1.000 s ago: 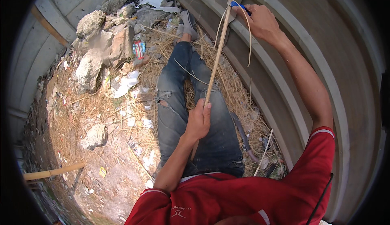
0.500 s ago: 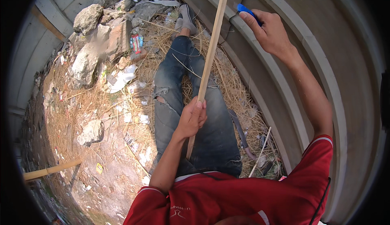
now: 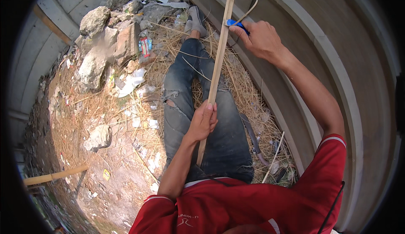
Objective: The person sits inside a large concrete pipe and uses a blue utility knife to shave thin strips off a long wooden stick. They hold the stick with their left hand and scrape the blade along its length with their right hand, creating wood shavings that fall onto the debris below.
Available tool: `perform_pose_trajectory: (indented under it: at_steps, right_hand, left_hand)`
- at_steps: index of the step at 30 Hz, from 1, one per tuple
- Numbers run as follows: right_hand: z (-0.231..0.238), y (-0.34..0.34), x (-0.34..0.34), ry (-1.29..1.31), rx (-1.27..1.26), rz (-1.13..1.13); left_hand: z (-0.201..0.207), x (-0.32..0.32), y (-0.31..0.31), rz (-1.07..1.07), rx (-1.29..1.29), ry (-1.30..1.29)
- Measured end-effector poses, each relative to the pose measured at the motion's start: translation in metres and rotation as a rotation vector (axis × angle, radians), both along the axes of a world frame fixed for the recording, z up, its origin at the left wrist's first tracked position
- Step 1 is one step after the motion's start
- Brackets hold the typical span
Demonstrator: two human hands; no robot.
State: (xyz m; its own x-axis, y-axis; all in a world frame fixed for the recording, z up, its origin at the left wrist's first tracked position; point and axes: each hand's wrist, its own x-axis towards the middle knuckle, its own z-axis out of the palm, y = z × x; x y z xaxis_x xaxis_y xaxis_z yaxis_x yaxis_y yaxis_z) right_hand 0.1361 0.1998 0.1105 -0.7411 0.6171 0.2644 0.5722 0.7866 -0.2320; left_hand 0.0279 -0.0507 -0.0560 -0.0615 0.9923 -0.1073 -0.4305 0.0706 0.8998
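Observation:
A long pale bamboo strip (image 3: 218,67) slants up across my outstretched legs, and its upper end runs out of the picture. Around its lower part my left hand (image 3: 203,122) is closed, above my thighs. My right hand (image 3: 263,41) grips a blue utility knife (image 3: 239,25) whose front end meets the strip's right edge; the blade itself is hard to see. Beside the knife a thin curled shaving (image 3: 252,7) sticks out. The strip's bottom tip rests near my lap on the dark torn jeans (image 3: 179,107).
Ribbed grey wall panels (image 3: 320,61) rise close on my right. Broken rocks (image 3: 93,65) are piled at the far left. Dry straw (image 3: 236,61) and litter cover the ground. A curved dark tool (image 3: 253,139) and a thin stick (image 3: 274,158) lie by my right thigh; a bamboo pole (image 3: 55,175) juts in from the left.
My right hand has moved left and slightly down, bringing the knife from out beside the wall to the strip. A curled shaving now shows there. My left hand keeps its hold.

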Motion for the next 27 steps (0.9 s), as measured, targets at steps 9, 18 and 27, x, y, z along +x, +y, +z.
perform_pose_trajectory:
  at_steps: [9,18,27]
  right_hand:
    - [-0.060,-0.065,0.018,-0.304,0.124,0.465]
    - [0.014,0.045,-0.019,-0.156,0.339,0.142]
    - [-0.002,0.043,-0.036,-0.061,0.317,0.170]
  left_hand:
    - [-0.013,-0.010,0.000,-0.061,-0.002,-0.200]
    - [-0.011,-0.015,-0.002,-0.033,0.012,-0.192]
    - [-0.015,-0.022,-0.002,0.006,-0.004,-0.216]
